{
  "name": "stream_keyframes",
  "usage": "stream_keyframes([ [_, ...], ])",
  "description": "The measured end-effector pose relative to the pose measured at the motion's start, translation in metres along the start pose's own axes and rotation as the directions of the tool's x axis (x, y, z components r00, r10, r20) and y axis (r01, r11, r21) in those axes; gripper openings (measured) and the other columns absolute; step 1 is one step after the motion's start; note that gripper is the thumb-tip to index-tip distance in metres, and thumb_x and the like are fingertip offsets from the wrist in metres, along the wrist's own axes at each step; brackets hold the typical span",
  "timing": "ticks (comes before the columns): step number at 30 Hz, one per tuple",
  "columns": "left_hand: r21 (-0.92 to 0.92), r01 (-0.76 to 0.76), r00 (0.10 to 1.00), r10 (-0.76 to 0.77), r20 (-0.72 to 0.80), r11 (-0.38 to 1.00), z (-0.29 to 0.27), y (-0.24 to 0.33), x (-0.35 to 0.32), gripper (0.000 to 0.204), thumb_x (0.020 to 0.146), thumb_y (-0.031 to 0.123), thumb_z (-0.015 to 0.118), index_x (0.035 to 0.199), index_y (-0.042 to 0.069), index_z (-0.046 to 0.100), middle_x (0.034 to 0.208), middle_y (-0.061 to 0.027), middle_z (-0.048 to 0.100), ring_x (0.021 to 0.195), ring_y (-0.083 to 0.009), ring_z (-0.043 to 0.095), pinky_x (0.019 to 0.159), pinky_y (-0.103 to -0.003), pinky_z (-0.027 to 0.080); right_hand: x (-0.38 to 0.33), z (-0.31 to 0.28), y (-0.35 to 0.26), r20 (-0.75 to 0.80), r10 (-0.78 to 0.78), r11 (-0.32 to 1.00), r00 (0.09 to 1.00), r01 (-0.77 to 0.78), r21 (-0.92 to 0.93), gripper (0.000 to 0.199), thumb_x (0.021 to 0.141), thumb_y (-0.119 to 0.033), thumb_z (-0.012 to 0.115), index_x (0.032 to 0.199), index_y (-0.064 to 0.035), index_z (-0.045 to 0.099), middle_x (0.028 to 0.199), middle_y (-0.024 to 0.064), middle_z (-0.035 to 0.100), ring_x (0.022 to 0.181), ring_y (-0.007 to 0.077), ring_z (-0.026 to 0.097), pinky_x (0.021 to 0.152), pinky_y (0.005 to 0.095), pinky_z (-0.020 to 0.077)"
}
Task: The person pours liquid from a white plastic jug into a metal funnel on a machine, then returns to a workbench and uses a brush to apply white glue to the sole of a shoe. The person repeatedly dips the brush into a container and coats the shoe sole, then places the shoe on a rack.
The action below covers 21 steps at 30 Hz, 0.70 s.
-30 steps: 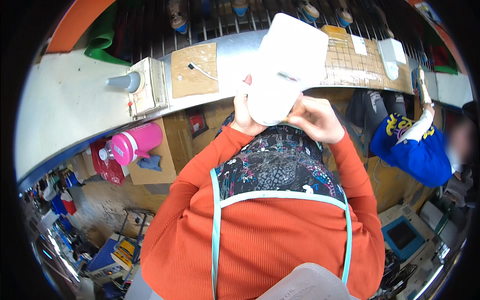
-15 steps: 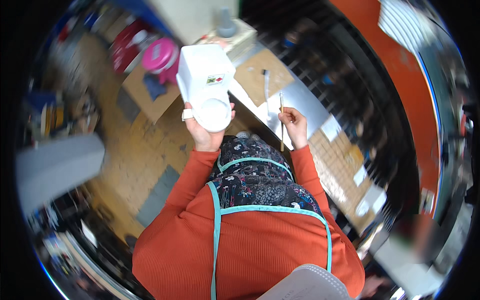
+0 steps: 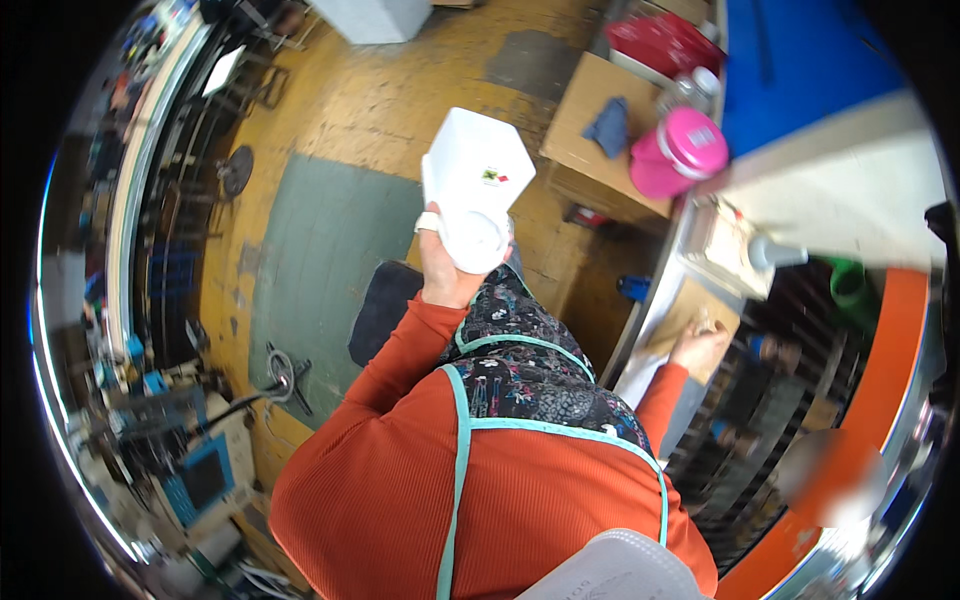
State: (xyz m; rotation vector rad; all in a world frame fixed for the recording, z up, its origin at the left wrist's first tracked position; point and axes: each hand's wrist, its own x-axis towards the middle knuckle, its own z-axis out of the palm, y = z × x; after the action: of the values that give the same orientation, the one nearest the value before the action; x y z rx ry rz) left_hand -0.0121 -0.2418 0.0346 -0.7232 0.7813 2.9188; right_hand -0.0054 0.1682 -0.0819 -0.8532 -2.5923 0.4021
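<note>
Fingers of the left hand (image 3: 443, 268) clamp the base of a white plastic angular container (image 3: 474, 185), raised above the floor as if for inspection, while the right hand (image 3: 700, 345), fingers curled, rests on the workbench edge (image 3: 650, 330).

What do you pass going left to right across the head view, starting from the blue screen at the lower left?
Blue screen → left hand holding the white container → pink jug → right hand on the workbench → green funnel.
</note>
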Motion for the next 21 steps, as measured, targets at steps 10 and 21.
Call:
stream_keyframes([
  [10, -0.131, 0.565, 0.799, -0.501, 0.332, 0.815, -0.026, 0.118, 0.134, 0.08, 0.091, 0.068, 0.033, 0.141, 0.005, 0.041, 0.111, -0.0323, 0.059, 0.089, -0.0432, 0.063, 0.074, -0.05, 0.054, 0.018, -0.016, -0.37, 0.169, -0.957, 0.288, 0.234, 0.809, 0.513, 0.081, 0.062, -0.011, 0.082, 0.135, -0.0087, 0.047, 0.143, 0.0191, 0.039, 0.134, 0.041, 0.033, 0.11, 0.0497, 0.0299],
  [21, 0.248, 0.339, 0.773, -0.419, 0.476, 0.907, 0.023, 0.33, 0.335, 0.069, 0.095, 0.066, 0.032, 0.142, 0.016, 0.039, 0.12, -0.021, 0.061, 0.097, -0.0305, 0.064, 0.081, -0.043, 0.05, 0.105, 0.084, -0.634, -0.221, -0.965, -0.006, 0.144, 0.826, 0.564, 0.109, 0.047, -0.011, 0.087, 0.144, -0.0107, 0.038, 0.137, 0.0248, 0.039, 0.126, 0.0436, 0.042, 0.103, 0.0472, 0.0397],
])
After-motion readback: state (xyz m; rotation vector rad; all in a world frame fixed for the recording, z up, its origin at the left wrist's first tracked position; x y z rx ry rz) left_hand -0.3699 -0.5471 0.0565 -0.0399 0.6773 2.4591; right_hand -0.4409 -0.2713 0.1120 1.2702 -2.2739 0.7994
